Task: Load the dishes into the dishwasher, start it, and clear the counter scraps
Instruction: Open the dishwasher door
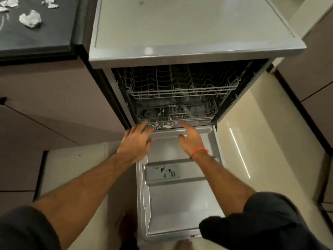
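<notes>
Reaching: both hands at front edge of lower rack (173, 116)
Dishwasher (180, 51): door (180, 204) dropped fully open, both racks inside; upper rack (180, 87) looks empty
Left hand (136, 143): fingers spread, relaxed, at rack's left front corner, holding nothing
Right hand (191, 139): fingers loose, apart, holding nothing
Scraps (30, 18): crumpled white bits on dark counter (36, 38), far left

both arms stretched forward and down, dark sleeves pushed up. left hand (136, 140) palm down, fingers (144, 126) spread and loose. right hand (191, 139) also loose, fingers straight, red band at its wrist. neither's holding anything.
</notes>
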Tool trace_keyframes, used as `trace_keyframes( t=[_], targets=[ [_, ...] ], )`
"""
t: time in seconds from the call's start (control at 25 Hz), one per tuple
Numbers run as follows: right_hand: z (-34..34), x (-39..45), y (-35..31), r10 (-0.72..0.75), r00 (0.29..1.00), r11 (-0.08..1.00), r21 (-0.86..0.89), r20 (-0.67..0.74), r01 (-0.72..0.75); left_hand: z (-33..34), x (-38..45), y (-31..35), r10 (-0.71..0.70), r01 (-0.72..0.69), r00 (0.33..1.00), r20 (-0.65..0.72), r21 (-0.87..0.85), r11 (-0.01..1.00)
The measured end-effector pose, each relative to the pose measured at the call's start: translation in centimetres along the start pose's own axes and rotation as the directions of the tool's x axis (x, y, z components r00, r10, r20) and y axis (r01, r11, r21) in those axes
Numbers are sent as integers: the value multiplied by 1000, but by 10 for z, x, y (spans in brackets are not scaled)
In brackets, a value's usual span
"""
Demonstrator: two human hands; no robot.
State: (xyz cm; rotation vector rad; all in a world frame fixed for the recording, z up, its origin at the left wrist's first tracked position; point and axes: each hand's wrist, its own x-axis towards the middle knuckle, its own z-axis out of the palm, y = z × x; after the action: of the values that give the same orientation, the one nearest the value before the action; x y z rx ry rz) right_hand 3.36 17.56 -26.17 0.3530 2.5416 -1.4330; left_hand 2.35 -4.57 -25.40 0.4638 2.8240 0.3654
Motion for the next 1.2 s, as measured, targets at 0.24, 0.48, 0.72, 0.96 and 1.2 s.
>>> trace_keyframes(
  t=[0.24, 0.48, 0.72, 0.96, 1.2],
  targets=[
    [-19, 124, -15, -182, 982, 810, -573, -39, 128, -19, 137, -30, 124, -108, 975, -183, 95, 990],
    [6, 145, -7, -250, 948, 559, -828, -199, -27, -14, 161, -40, 145, -126, 955, -258, 89, 988],
    [-30, 128, 3, -310, 936, 683, -725, -170, 95, -12, 114, -12, -1, -39, 961, -278, -138, 990],
    [-27, 49, 31, -246, 966, 692, -713, -86, 112, 14, 39, 0, -48, 28, 965, -257, -78, 997],
    [-34, -13, 39, -153, 987, 636, -759, 49, 137, 28, -28, 25, -68, 17, 958, -277, -183, 983]
  ],
)
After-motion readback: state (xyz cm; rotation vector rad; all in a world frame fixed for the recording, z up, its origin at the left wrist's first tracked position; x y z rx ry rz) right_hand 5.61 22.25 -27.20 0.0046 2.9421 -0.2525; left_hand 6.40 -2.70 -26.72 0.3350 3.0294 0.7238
